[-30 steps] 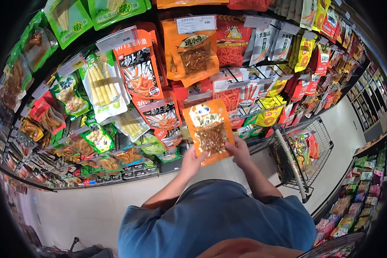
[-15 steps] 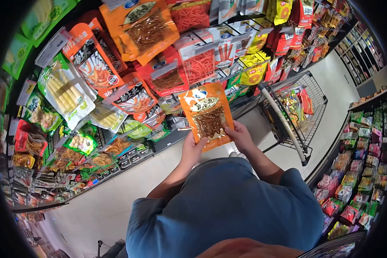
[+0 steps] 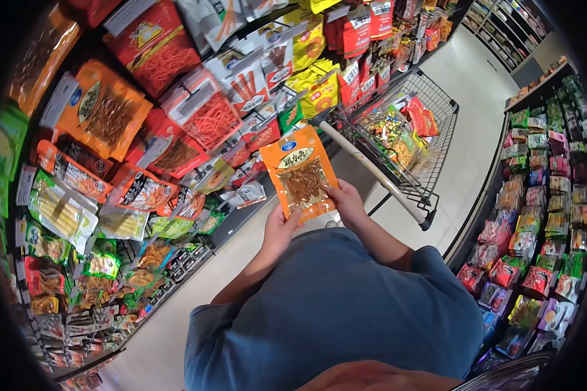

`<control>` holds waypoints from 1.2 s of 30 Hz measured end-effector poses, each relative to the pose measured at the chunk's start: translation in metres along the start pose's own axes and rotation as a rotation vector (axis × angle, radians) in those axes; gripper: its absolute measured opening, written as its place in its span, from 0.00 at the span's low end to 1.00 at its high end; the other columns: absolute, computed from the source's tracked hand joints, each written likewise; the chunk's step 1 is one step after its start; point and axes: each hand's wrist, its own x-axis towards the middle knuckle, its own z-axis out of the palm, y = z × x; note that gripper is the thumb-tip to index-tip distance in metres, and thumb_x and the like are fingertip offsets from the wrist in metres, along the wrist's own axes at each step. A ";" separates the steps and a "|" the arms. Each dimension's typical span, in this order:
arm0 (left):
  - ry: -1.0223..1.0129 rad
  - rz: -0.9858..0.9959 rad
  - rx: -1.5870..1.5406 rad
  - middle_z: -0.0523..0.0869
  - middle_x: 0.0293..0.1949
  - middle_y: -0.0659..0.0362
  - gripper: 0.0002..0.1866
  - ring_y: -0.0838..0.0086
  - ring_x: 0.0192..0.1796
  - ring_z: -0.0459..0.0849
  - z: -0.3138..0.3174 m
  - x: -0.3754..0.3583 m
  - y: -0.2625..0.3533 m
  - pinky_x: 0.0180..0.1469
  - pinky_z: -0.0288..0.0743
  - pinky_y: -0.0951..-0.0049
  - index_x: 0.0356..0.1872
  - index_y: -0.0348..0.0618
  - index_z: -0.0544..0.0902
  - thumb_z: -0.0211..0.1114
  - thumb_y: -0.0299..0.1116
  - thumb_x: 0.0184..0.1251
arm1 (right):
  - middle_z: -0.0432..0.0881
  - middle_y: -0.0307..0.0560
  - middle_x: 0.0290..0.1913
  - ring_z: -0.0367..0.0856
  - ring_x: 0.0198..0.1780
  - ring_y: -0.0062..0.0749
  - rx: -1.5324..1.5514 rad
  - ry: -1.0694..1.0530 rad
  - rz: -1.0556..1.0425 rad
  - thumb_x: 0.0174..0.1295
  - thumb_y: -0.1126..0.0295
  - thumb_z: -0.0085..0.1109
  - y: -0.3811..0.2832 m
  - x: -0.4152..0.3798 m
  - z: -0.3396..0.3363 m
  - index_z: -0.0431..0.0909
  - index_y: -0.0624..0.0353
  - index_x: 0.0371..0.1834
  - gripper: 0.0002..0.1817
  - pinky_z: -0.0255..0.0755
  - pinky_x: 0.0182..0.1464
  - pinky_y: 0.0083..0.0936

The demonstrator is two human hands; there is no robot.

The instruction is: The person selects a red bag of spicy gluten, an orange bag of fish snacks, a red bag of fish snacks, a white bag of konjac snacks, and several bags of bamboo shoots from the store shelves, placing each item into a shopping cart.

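Observation:
An orange snack packet (image 3: 303,177) with a clear window showing brown shredded pieces is held in front of my body, its printed front facing me. My left hand (image 3: 280,229) grips its lower left corner, thumb on the front. At the lower right edge, my right hand (image 3: 347,201) pinches it the same way. The fingers behind the packet are hidden. A similar orange packet (image 3: 104,112) hangs on the shelf to the left.
Ahead to the right stands a shopping cart (image 3: 404,143) with several colourful packets inside, its handle (image 3: 372,173) towards me. Hanging snack packets line the left rack (image 3: 195,111). A second packet-filled shelf (image 3: 535,221) runs along the right. Pale floor tiles (image 3: 479,85) lie between.
My view has turned and shifted right, so the cart and the shelf goods appear farther left. Both hands keep hold of the orange packet, which now tilts slightly more to the left.

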 end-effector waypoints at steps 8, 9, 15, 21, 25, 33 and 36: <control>-0.077 -0.040 0.048 0.82 0.35 0.60 0.14 0.81 0.31 0.79 0.083 0.044 -0.018 0.33 0.72 0.81 0.53 0.36 0.74 0.51 0.35 0.76 | 0.80 0.39 0.41 0.76 0.38 0.17 0.018 0.135 -0.100 0.63 0.77 0.45 -0.051 0.005 -0.099 0.75 0.65 0.52 0.15 0.70 0.41 0.16; -0.067 -0.050 0.033 0.82 0.35 0.59 0.14 0.80 0.31 0.79 0.093 0.049 -0.017 0.34 0.72 0.81 0.53 0.36 0.74 0.49 0.36 0.77 | 0.80 0.44 0.47 0.78 0.46 0.23 -0.011 0.124 -0.100 0.61 0.80 0.45 -0.051 0.014 -0.126 0.73 0.66 0.55 0.18 0.71 0.51 0.20; -0.043 -0.063 0.010 0.82 0.35 0.56 0.18 0.79 0.32 0.80 0.129 0.067 -0.017 0.36 0.73 0.79 0.53 0.36 0.74 0.41 0.39 0.80 | 0.78 0.44 0.34 0.76 0.24 0.22 0.076 0.364 -0.103 0.67 0.75 0.44 -0.107 0.047 -0.208 0.70 0.59 0.50 0.10 0.66 0.19 0.16; 0.022 -0.052 0.038 0.82 0.35 0.56 0.19 0.79 0.32 0.79 0.138 0.072 -0.015 0.36 0.73 0.79 0.52 0.36 0.74 0.41 0.40 0.80 | 0.77 0.45 0.35 0.75 0.22 0.26 0.113 0.524 -0.138 0.68 0.74 0.44 -0.130 0.095 -0.278 0.69 0.59 0.53 0.12 0.66 0.21 0.19; 0.068 -0.006 0.044 0.83 0.34 0.54 0.21 0.75 0.32 0.81 0.137 0.074 -0.017 0.36 0.74 0.77 0.52 0.35 0.74 0.41 0.44 0.80 | 0.80 0.45 0.38 0.77 0.24 0.29 0.124 0.515 -0.221 0.70 0.69 0.46 -0.134 0.141 -0.329 0.69 0.57 0.54 0.12 0.68 0.23 0.21; 0.135 -0.041 0.024 0.83 0.34 0.56 0.19 0.76 0.33 0.81 0.127 0.071 -0.021 0.36 0.74 0.78 0.51 0.36 0.75 0.43 0.42 0.80 | 0.82 0.44 0.43 0.83 0.36 0.28 0.146 0.289 -0.034 0.72 0.62 0.48 -0.126 0.164 -0.293 0.70 0.54 0.56 0.14 0.75 0.36 0.22; 0.154 -0.053 -0.005 0.82 0.34 0.58 0.16 0.79 0.32 0.80 0.125 0.070 -0.020 0.35 0.73 0.80 0.51 0.37 0.76 0.45 0.38 0.79 | 0.83 0.43 0.37 0.81 0.32 0.24 0.071 0.167 -0.048 0.71 0.64 0.49 -0.122 0.145 -0.240 0.73 0.59 0.52 0.13 0.73 0.35 0.19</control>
